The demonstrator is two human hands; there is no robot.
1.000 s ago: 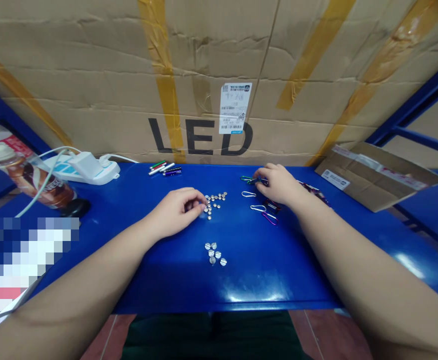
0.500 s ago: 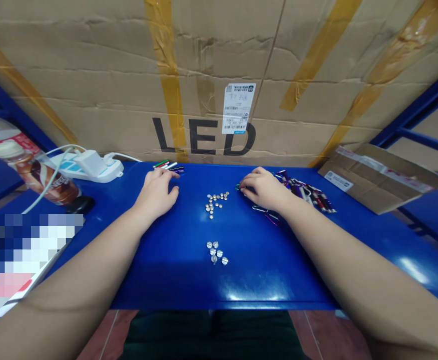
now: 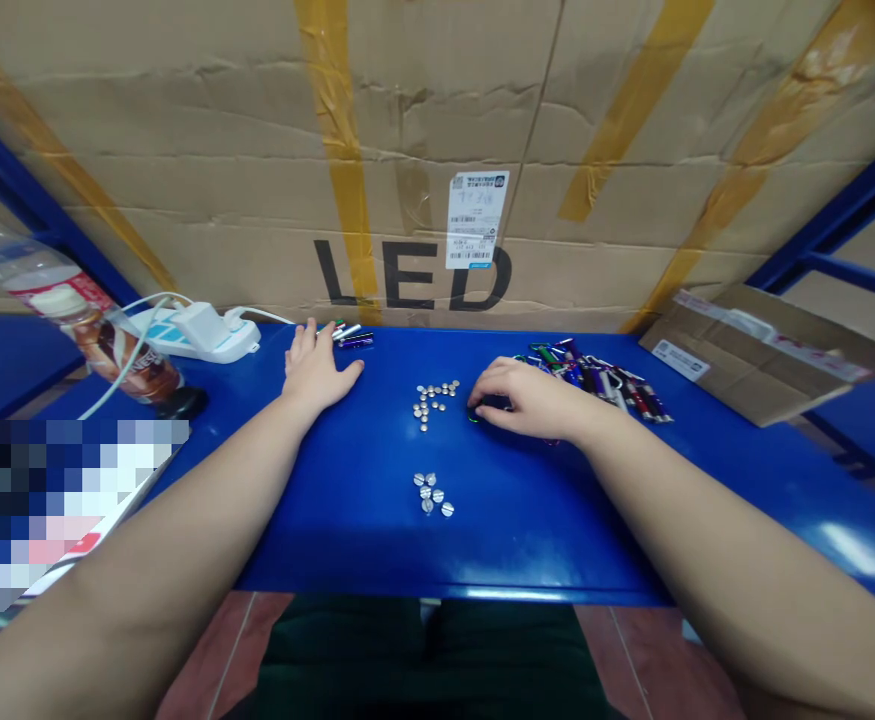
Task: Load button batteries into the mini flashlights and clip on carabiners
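My left hand [image 3: 318,374] is at the back of the blue table [image 3: 362,545], with its fingers spread wide apart. It is right by the tubes [image 3: 355,342], which lie in a little bunch near the big box [image 3: 407,140] with LED on it, and it hides part of them. My right hand [image 3: 516,400] is curled, thumb and fingers bent in, low over the table. A dark green clip [image 3: 474,414] peeks out at my fingertips, but my hand covers most of it, so I cannot tell if I am pinching it or just touching it. Just past that hand, to the right, is a pile [image 3: 598,382] of shiny tubes and clips in purple, blue, red and silver. Between my two hands, small gold discs [image 3: 435,406] lie loose on the table. Nearer to me are six silver discs [image 3: 438,496] with a line across each. Far to my left, a bottle [image 3: 118,350] leans by a white power strip [image 3: 216,340]. On my right, a small brown box [image 3: 744,370] sits tilted past the pile.
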